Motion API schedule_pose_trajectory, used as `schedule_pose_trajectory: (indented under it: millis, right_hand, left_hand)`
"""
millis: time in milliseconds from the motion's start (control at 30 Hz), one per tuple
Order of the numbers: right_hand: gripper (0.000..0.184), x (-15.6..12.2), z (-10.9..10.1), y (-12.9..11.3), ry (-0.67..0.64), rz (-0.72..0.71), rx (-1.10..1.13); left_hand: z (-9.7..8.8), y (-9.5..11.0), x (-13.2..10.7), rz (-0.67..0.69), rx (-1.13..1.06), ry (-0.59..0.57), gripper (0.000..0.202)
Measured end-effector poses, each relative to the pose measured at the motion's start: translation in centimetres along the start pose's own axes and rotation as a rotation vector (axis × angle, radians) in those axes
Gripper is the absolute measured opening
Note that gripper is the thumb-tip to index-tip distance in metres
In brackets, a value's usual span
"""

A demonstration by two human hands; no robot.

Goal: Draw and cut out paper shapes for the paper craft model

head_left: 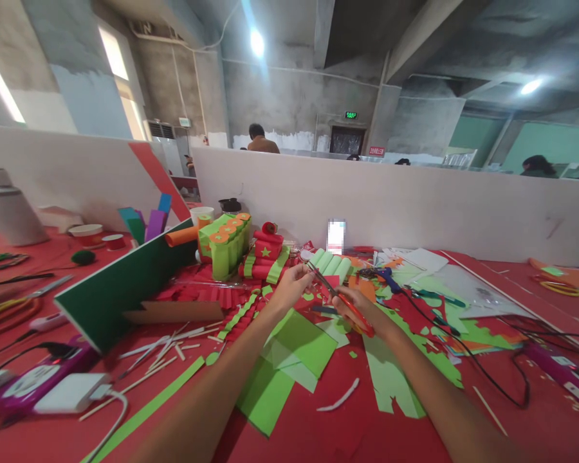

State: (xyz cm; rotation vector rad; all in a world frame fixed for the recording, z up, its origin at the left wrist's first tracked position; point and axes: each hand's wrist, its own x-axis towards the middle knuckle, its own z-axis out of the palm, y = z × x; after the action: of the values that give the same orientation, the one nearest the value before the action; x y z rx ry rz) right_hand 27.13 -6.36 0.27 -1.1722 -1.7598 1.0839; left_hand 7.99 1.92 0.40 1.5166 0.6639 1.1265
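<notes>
My right hand (354,307) is wrapped round the handles of red-handled scissors (324,281), whose blades point up and to the left. The blade tips come close to the fingers of my left hand (294,286), which is closed in a pinch. Whatever those fingers hold is too small to make out. A small red piece (332,281) shows beside the blades; I cannot tell whether it is held or lies behind. Below my hands, light green sheets (306,341) overlap on the red table (338,424).
Green rolls with orange tops (228,247) and red rolls with a star (266,251) stand at centre left. A green board (125,283) slants there. Right lie paper scraps (405,321) and a blue glue gun (388,278) with a cable. A lit phone (336,236) leans against the white partition (390,206).
</notes>
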Motion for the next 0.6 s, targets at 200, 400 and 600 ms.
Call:
schedule_pose_trajectory:
  millis: [200, 400, 600]
  right_hand:
    - [0.041, 0.08, -0.17, 0.33, -0.015, 0.011, -0.006]
    - [0.041, -0.09, -0.10, 0.20, 0.004, 0.017, -0.011]
    - [0.042, 0.03, -0.24, 0.51, 0.006, -0.003, -0.066]
  left_hand:
    - [-0.03, -0.02, 0.03, -0.009, 0.007, -0.012, 0.025]
    - [0.01, -0.09, -0.01, -0.013, 0.007, -0.007, 0.026]
    - [0.03, 0.08, -0.05, -0.022, 0.002, -0.024, 0.028]
